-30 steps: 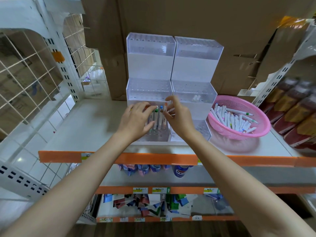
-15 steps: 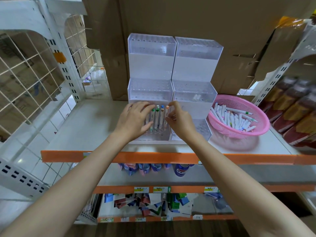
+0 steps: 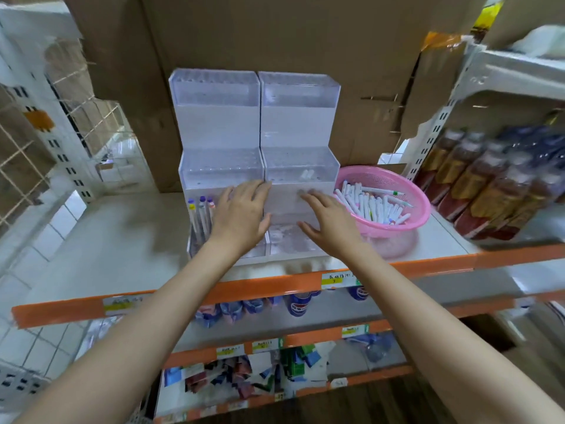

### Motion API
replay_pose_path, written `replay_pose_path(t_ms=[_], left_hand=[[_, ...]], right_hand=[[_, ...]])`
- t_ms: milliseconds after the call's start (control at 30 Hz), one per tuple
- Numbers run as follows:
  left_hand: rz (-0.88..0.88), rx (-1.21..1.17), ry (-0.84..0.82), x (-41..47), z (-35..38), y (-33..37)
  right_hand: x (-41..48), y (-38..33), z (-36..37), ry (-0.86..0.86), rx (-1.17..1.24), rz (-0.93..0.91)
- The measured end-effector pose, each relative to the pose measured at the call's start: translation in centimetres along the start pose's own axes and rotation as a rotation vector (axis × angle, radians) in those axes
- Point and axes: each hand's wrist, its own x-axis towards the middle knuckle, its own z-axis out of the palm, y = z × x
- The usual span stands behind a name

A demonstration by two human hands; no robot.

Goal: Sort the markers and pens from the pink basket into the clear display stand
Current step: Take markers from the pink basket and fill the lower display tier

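The clear display stand [image 3: 256,123] rises in three steps on the middle shelf. Upright markers [image 3: 200,214] with coloured caps stand in its lowest left tier. My left hand [image 3: 241,214] hovers over that tier, fingers straight, holding nothing and covering the markers behind it. My right hand [image 3: 327,220] is over the lowest right tier, fingers spread toward the pink basket [image 3: 419,206], also holding nothing. The basket sits right of the stand and holds several white markers and pens [image 3: 371,205]. A small white piece [image 3: 307,174] lies in the middle right tier.
Cardboard boxes [image 3: 275,35] back the shelf behind the stand. Bottles [image 3: 489,179] fill the rack to the right. The orange shelf edge [image 3: 275,286] runs along the front, with cans and packets on lower shelves. White wire grid panels [image 3: 36,142] stand at the left.
Both hands have let go of the markers in the lowest left tier and opened. My right hand has moved right toward the basket. The camera view shifted, so the scene looks blurred.
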Motion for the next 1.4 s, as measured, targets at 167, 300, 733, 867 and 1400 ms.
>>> replay_pose_path(t_ms=[167,300,733,867,1400], left_hand=[[-0.036,-0.010,0.136,0.2,1.3,-0.7],[-0.059,-0.092,0.149,0.5,1.1,-0.2],[-0.218,-0.330,0.039,1.0,0.1,-1.5],[-0.173,-0.302,0.032,0.2,-0.3,-1.7],[-0.106,-0.164,0.021,-1.5,-0.9,-3.8]], right_hand=[[-0.5,2.4,-0.5,-0.027,-0.015,0.009],[0.0,2.2,0.0,-0.045,0.013,-0.020],[2.7,-4.0,1.5,-0.103,-0.003,-0.101],[3.5,-5.8,1.6,-0.105,0.053,-0.080],[3.9,-7.8,1.5,-0.101,0.206,0.104]])
